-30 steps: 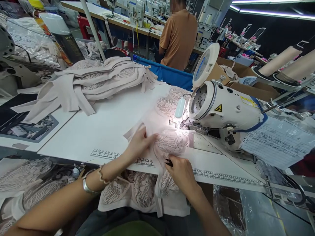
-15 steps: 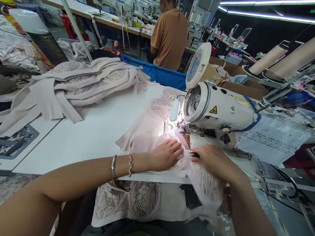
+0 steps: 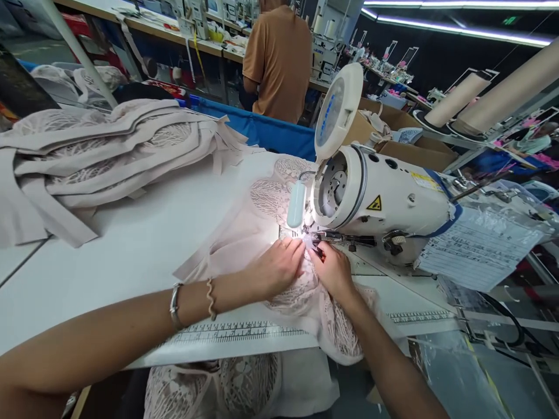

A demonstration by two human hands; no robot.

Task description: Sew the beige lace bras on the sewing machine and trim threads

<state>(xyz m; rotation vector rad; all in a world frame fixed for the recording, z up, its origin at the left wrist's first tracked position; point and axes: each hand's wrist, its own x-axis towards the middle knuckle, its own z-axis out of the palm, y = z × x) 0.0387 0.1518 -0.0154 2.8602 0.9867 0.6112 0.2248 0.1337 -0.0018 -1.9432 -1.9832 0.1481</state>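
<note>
A pale pink lace garment piece lies across the white table under the needle of a white sewing machine. My left hand lies on the lace just left of the needle, fingers flat and pressed down on the cloth. My right hand is right beside it, fingers pinched on a small dark tool and the lace edge at the presser foot. The machine's lamp lights the spot brightly. More lace hangs off the table's front edge.
A heap of pink fabric pieces fills the table's far left. A person in an orange shirt stands with their back turned behind a blue bin. Thread cones, cardboard boxes and a plastic-covered paper sheet lie to the right.
Both hands moved forward with the lace from the table's front edge up to the needle. My right hand came in close beside the left.
</note>
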